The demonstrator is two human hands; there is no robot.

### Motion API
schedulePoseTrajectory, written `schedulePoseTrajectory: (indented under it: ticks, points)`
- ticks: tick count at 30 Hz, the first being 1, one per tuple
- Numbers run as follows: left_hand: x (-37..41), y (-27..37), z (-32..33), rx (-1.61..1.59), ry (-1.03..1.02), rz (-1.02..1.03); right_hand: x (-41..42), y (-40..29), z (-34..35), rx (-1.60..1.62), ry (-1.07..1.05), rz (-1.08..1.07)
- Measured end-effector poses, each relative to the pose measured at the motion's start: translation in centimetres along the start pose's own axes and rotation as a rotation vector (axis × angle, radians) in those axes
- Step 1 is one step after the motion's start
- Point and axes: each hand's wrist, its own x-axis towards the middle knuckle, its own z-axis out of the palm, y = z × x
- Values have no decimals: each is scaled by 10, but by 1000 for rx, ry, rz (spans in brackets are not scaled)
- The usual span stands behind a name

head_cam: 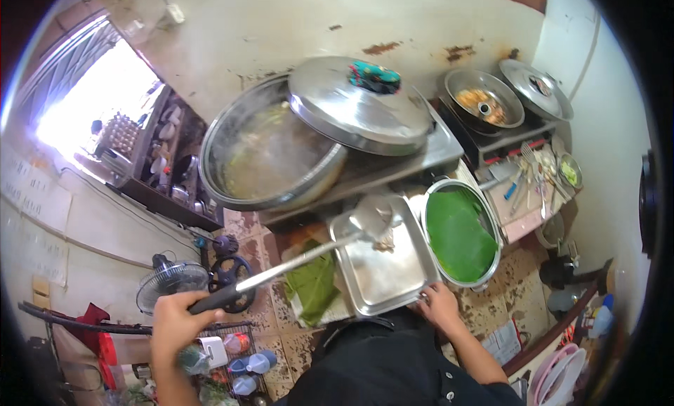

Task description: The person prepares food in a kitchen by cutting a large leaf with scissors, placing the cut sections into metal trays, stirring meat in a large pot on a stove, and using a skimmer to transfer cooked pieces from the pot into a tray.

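My left hand (179, 321) grips the black handle of a long steel ladle (295, 264). The ladle's blurred head hangs over a rectangular stainless steel tray (384, 282), and what it carries is hard to make out. A few small brownish pieces of food (385, 242) lie in the tray below it. At the tray's near right corner, my right hand (439, 305) holds the rim. Beyond the tray, a large steaming pot (316, 187) of broth with greenish pieces stands partly covered by a steel lid (337, 111). A patterned cloth (375, 77) wraps the lid's handle.
An oval metal pan lined with green leaf (461, 232) sits right of the tray. More leaf (313, 285) lies at its left. Farther right are a tube pan (484, 100) holding food, another lid (534, 92) and several utensils (532, 179). A fan (171, 282) stands at left.
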Motion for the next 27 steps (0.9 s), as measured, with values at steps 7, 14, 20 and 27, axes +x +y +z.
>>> schedulePoseTrajectory:
  ticks: [7,14,20,27]
  points:
    - [24,-99,-112,-494,-22,-198,-17,-57,-13,4,-89,243]
    - [181,-109,-71,549,720,402,-33,-135,27,-348,-788,197]
    - [291,-111,-18,933,873,677,-109,-117,107,-247,-942,150]
    - [309,-112,-65,589,397,471,-137,-156,99,-79,-823,347]
